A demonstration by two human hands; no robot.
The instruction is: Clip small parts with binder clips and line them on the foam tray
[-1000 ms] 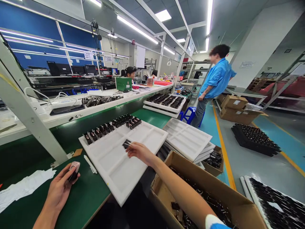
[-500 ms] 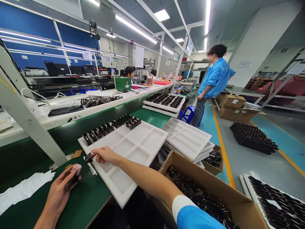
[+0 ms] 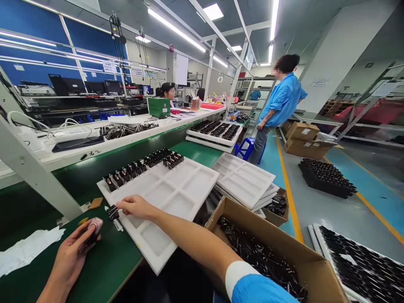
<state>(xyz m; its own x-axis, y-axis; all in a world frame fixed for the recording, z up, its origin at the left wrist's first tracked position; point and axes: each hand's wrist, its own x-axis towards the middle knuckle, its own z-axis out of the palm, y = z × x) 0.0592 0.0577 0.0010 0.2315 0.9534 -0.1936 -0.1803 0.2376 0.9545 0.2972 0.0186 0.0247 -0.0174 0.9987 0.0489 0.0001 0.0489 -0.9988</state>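
My left hand, at the lower left over the green table, is closed on a small pink and black device. My right hand reaches across the white compartment tray and pinches the wire handle of a black binder clip. That clip is just beyond the tray's left edge, a short way right of the device. Rows of black clips holding small parts line the tray's far edge; the nearer compartments show bare white bottoms.
A cardboard box of black clips stands at my right, beside stacked white trays. White paper lies at left. A metal post rises there. A person in blue stands beyond.
The view has shifted slightly. My right hand has moved left with the clip, nearer the device in my left hand. Both hands keep their hold.
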